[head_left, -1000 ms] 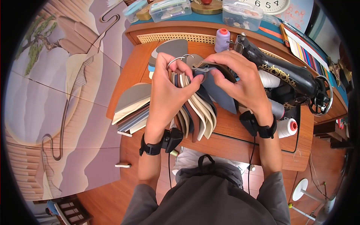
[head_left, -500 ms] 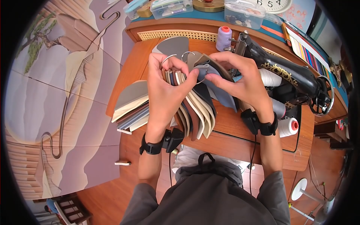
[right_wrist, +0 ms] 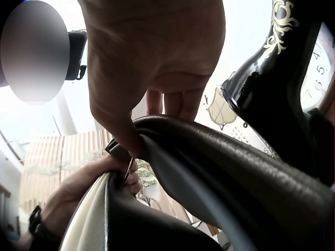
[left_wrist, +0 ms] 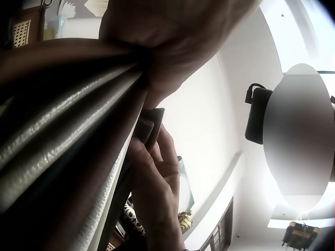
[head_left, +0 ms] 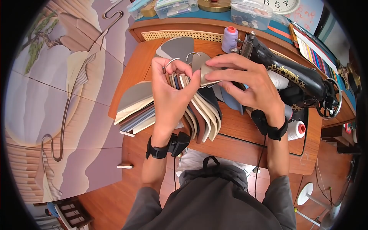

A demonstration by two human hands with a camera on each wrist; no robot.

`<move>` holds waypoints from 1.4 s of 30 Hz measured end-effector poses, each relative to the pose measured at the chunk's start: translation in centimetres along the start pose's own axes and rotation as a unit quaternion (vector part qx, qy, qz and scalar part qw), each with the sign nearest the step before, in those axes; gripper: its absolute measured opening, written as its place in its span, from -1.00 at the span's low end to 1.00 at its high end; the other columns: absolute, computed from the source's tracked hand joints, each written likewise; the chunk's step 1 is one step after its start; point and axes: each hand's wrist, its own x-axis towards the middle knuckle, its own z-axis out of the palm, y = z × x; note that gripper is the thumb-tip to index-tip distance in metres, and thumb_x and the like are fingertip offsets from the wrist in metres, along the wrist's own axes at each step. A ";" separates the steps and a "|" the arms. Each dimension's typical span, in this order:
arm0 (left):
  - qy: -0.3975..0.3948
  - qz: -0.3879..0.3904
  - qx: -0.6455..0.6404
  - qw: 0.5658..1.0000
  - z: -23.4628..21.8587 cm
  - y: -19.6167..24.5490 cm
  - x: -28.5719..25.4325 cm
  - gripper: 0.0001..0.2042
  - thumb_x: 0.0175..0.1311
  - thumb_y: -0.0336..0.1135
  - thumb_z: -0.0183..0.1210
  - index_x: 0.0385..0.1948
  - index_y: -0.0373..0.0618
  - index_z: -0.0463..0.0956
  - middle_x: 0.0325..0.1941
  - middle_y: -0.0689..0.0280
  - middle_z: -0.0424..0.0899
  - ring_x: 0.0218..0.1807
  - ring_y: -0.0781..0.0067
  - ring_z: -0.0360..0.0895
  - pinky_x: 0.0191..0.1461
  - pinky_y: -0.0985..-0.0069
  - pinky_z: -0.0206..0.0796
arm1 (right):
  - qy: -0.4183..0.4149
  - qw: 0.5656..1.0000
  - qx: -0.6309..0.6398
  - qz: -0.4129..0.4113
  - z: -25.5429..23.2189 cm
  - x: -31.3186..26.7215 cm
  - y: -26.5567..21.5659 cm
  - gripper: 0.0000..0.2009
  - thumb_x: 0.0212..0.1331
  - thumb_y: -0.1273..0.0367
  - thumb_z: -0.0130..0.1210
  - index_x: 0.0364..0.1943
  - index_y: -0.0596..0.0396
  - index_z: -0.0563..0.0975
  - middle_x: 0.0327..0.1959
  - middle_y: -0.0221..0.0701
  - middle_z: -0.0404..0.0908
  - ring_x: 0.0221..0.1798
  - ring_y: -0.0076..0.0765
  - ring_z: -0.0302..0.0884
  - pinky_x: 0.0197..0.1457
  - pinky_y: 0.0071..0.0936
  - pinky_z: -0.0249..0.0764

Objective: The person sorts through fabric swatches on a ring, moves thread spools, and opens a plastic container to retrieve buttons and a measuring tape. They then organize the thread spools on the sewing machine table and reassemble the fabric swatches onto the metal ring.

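In the head view, my left hand (head_left: pixel 171 96) grips a fanned bundle of cream, brown and dark swatches (head_left: pixel 207 111) near its top, where metal rings (head_left: pixel 193 56) pass through. My right hand (head_left: pixel 251 82) pinches the top end of a grey-brown swatch (head_left: pixel 207 73), with blue-grey ones (head_left: pixel 230 100) hanging below it. The right wrist view has the thumb of my right hand (right_wrist: pixel 157 68) against dark swatches (right_wrist: pixel 225 151), close to a ring (right_wrist: pixel 129 170). In the left wrist view, swatches (left_wrist: pixel 68 110) spread from under my left hand (left_wrist: pixel 172 42).
A black sewing machine (head_left: pixel 291 74) stands to the right, with a lilac thread cone (head_left: pixel 229 39) and a white one (head_left: pixel 295 130) near it. More swatches (head_left: pixel 134 109) lie at the left of the wooden table (head_left: pixel 245 132). Clear boxes (head_left: pixel 251 14) line the back shelf.
My right hand has turned over the top of its swatches, its fingers now lying across the grey-brown one. The ring at my right thumb is now covered. My left hand keeps its grip.
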 end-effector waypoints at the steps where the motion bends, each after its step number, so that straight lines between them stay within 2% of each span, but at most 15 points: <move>1: 0.007 0.004 -0.006 1.000 0.1 0.0 -0.1 -0.57 0.10 -0.61 0.31 -0.27 -0.09 0.12 -0.42 0.38 0.48 -0.29 0.64 0.33 -0.03 0.60 0.19 | 0.003 1.000 0.016 -0.009 0.1 0.0 0.0 -0.68 0.04 0.52 0.25 -0.10 -0.16 0.71 -0.03 -0.43 0.66 -0.09 -0.23 0.67 -0.05 -0.39 0.63; 5: 0.014 0.033 -0.013 0.999 -0.1 -0.2 -0.4 -0.55 0.10 -0.63 0.31 -0.27 -0.07 0.11 -0.42 0.36 0.50 -0.30 0.65 0.31 -0.07 0.63 0.18 | 0.002 0.999 0.038 -0.019 0.0 0.0 -0.3 -0.60 -0.07 0.64 0.25 -0.11 -0.08 0.72 0.02 -0.31 0.66 -0.03 -0.23 0.67 -0.06 -0.39 0.63; 8: 0.023 0.051 -0.020 0.998 -0.3 -0.2 -0.6 -0.53 0.11 -0.66 0.30 -0.31 -0.05 0.07 -0.41 0.35 0.50 -0.33 0.70 0.36 -0.23 0.73 0.23 | 0.048 0.997 0.017 -0.056 0.8 -0.2 0.2 -0.68 -0.01 0.58 0.26 -0.15 -0.11 0.71 -0.05 -0.45 0.67 -0.16 -0.27 0.68 -0.15 -0.43 0.65; 11: 0.031 0.046 -0.051 0.997 -0.3 0.1 -0.9 -0.52 0.08 -0.67 0.31 -0.29 -0.05 0.07 -0.41 0.33 0.51 -0.33 0.67 0.35 -0.16 0.68 0.23 | 0.094 0.993 0.035 -0.055 1.5 -0.3 0.0 -0.74 -0.03 0.59 0.26 -0.23 -0.05 0.69 -0.09 -0.44 0.68 -0.22 -0.27 0.69 -0.23 -0.45 0.66; 15: 0.033 0.064 -0.043 0.996 -0.5 -0.1 -1.0 -0.49 0.05 -0.68 0.32 -0.29 -0.05 0.06 -0.41 0.28 0.53 -0.35 0.65 0.38 -0.15 0.66 0.26 | 0.088 0.991 0.012 -0.099 1.3 -0.2 -0.1 -0.73 -0.04 0.58 0.27 -0.22 -0.05 0.70 -0.07 -0.42 0.68 -0.21 -0.28 0.70 -0.22 -0.43 0.67; 18: 0.028 0.081 -0.042 0.995 -0.7 -0.2 -1.1 -0.49 0.05 -0.68 0.33 -0.29 -0.05 0.06 -0.41 0.27 0.53 -0.34 0.63 0.40 -0.14 0.66 0.27 | 0.075 0.991 -0.001 -0.113 1.1 -0.2 -0.5 -0.72 -0.06 0.60 0.30 -0.23 -0.03 0.72 -0.05 -0.24 0.69 -0.10 -0.20 0.71 -0.15 -0.41 0.67; 21: 0.014 0.109 -0.026 0.994 -0.7 -0.2 -1.1 -0.50 0.10 -0.68 0.28 -0.27 -0.04 0.04 -0.42 0.30 0.48 -0.34 0.69 0.34 -0.21 0.73 0.25 | 0.068 0.994 0.019 -0.086 1.1 -0.1 -0.7 -0.72 -0.07 0.59 0.31 -0.22 -0.02 0.73 -0.06 -0.25 0.70 -0.12 -0.20 0.72 -0.15 -0.42 0.66; 24: 0.022 0.098 -0.041 0.994 -0.8 -0.4 -1.3 -0.50 0.11 -0.67 0.29 -0.27 -0.04 0.04 -0.42 0.30 0.49 -0.34 0.70 0.34 -0.22 0.74 0.25 | 0.089 0.993 0.039 -0.064 1.2 0.0 -0.9 -0.71 -0.02 0.55 0.33 -0.14 0.01 0.71 -0.14 -0.35 0.71 -0.29 -0.31 0.68 -0.28 -0.51 0.61; 26: 0.023 0.094 -0.034 0.995 -0.8 -0.3 -1.2 -0.50 0.11 -0.67 0.29 -0.27 -0.04 0.04 -0.42 0.30 0.49 -0.34 0.70 0.34 -0.22 0.74 0.25 | 0.073 0.997 0.035 0.017 1.0 -0.3 -1.0 -0.70 -0.02 0.51 0.37 -0.12 0.08 0.70 -0.28 -0.34 0.73 -0.35 -0.35 0.68 -0.33 -0.57 0.55; 27: 0.023 0.092 -0.027 0.995 -0.7 -0.3 -1.2 -0.50 0.11 -0.67 0.30 -0.27 -0.04 0.04 -0.42 0.30 0.50 -0.35 0.70 0.34 -0.22 0.74 0.25 | 0.055 0.998 0.022 0.032 1.0 -0.7 -0.4 -0.66 -0.06 0.53 0.35 -0.10 0.19 0.67 -0.19 -0.24 0.76 -0.24 -0.31 0.74 -0.16 -0.51 0.61; 31: 0.026 0.062 -0.060 0.996 -0.3 -0.1 -0.9 -0.52 0.08 -0.65 0.32 -0.28 -0.07 0.08 -0.41 0.32 0.49 -0.33 0.66 0.38 -0.13 0.67 0.25 | 0.082 0.993 0.067 0.043 1.4 -0.5 -0.3 -0.66 -0.04 0.51 0.37 -0.09 0.17 0.67 -0.21 -0.25 0.76 -0.27 -0.37 0.73 -0.17 -0.55 0.58; 34: 0.016 0.057 -0.045 0.997 0.1 0.1 -0.6 -0.54 0.09 -0.65 0.31 -0.28 -0.08 0.09 -0.42 0.35 0.47 -0.33 0.67 0.36 -0.13 0.66 0.25 | 0.098 0.988 0.111 0.047 1.6 -0.3 0.2 -0.71 0.05 0.44 0.39 -0.11 0.15 0.67 -0.32 -0.33 0.71 -0.39 -0.41 0.61 -0.38 -0.57 0.45; 39: 0.006 0.050 -0.029 0.998 0.1 0.1 -0.2 -0.56 0.12 -0.64 0.30 -0.29 -0.09 0.10 -0.42 0.37 0.43 -0.32 0.65 0.33 -0.10 0.64 0.25 | 0.096 0.988 0.098 0.069 1.5 0.0 0.2 -0.74 0.05 0.47 0.37 -0.13 0.17 0.67 -0.24 -0.31 0.71 -0.28 -0.42 0.63 -0.30 -0.55 0.48; 41: 0.008 0.045 -0.027 0.999 0.1 0.1 -0.2 -0.56 0.12 -0.63 0.30 -0.29 -0.09 0.10 -0.42 0.37 0.42 -0.32 0.65 0.32 -0.09 0.63 0.25 | 0.098 0.992 0.076 -0.014 1.4 0.2 0.6 -0.75 0.03 0.51 0.35 -0.16 0.15 0.68 -0.23 -0.33 0.70 -0.25 -0.35 0.64 -0.26 -0.48 0.52; 42: 0.008 0.043 -0.024 0.999 0.1 0.2 -0.2 -0.57 0.13 -0.63 0.29 -0.29 -0.09 0.10 -0.42 0.37 0.42 -0.31 0.65 0.32 -0.09 0.63 0.25 | 0.098 0.992 0.077 -0.013 1.2 0.2 0.4 -0.75 0.03 0.51 0.35 -0.16 0.15 0.68 -0.23 -0.33 0.70 -0.25 -0.35 0.64 -0.26 -0.48 0.52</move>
